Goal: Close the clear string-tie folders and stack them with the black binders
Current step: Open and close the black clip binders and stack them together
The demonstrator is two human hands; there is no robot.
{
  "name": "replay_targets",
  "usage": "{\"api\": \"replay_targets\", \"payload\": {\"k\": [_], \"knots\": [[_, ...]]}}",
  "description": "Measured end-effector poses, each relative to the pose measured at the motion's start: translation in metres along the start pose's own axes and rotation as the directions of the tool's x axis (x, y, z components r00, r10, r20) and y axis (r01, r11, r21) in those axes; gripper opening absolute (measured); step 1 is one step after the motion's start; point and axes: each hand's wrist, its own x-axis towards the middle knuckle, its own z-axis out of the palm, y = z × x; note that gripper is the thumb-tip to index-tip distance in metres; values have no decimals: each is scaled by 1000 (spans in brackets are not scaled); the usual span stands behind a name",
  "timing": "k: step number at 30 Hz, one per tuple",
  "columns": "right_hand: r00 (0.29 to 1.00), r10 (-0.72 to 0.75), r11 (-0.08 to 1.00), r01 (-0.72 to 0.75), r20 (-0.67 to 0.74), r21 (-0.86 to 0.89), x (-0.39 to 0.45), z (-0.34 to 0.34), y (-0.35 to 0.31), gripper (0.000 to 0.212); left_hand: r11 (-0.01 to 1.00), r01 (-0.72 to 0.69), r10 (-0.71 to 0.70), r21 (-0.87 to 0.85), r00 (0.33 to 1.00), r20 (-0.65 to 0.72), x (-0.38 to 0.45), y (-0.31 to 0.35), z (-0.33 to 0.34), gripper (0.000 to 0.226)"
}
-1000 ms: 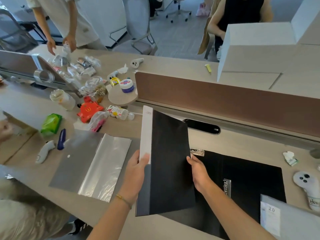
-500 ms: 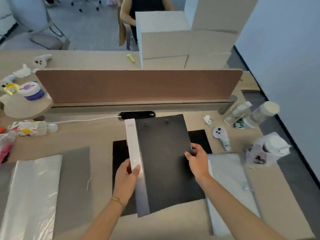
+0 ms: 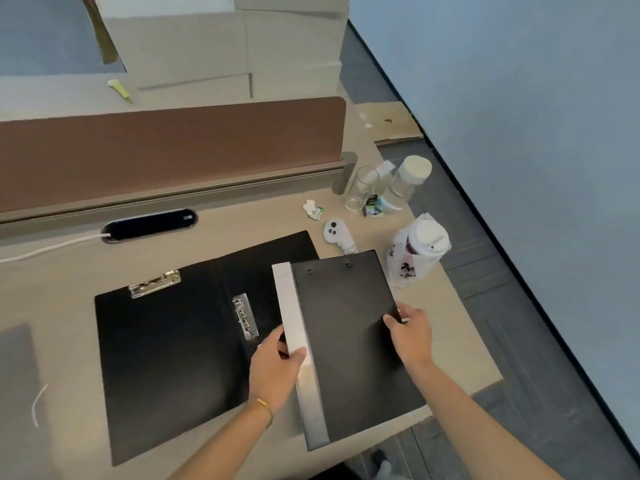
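A closed black binder (image 3: 349, 337) with a white spine lies flat near the desk's right end. My left hand (image 3: 277, 365) grips its spine edge and my right hand (image 3: 410, 332) grips its right edge. To its left a second black binder (image 3: 166, 358) lies open on the desk, showing two metal clips (image 3: 154, 283) and partly tucked under the closed one. A clear string-tie folder (image 3: 15, 372) with a loose white string shows at the far left edge, mostly out of frame.
A brown divider panel (image 3: 173, 147) runs along the back of the desk. At the right end stand a wrapped cup in a plastic bag (image 3: 420, 247), clear jars (image 3: 388, 188), a white controller (image 3: 337, 235) and a crumpled wrapper (image 3: 313, 209). The desk's right edge drops to the floor.
Both hands have carried the closed binder to the right, off the open binder, which is now uncovered. The view has swung right and the clear folders have left the frame.
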Motion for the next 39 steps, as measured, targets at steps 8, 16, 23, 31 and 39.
{"api": "replay_targets", "payload": {"k": [8, 16, 23, 31, 39], "knots": [[991, 126, 991, -128, 42, 26, 36, -19, 45, 25, 987, 34, -29, 157, 999, -35, 7, -9, 65, 35], [980, 97, 994, -86, 172, -72, 62, -11, 70, 31, 967, 128, -107, 219, 988, -108, 16, -16, 84, 33], [905, -398, 821, 425, 151, -382, 49, 24, 37, 50, 967, 160, -126, 197, 977, -175, 13, -16, 55, 61], [702, -506, 753, 643, 502, -142, -2, 135, -56, 45, 959, 197, -102, 202, 909, -405, 20, -57, -60, 54], [773, -254, 875, 439, 581, -202, -42, 224, -86, 44, 927, 370, -271, 60, 772, -576, 19, -136, -179, 58]]}}
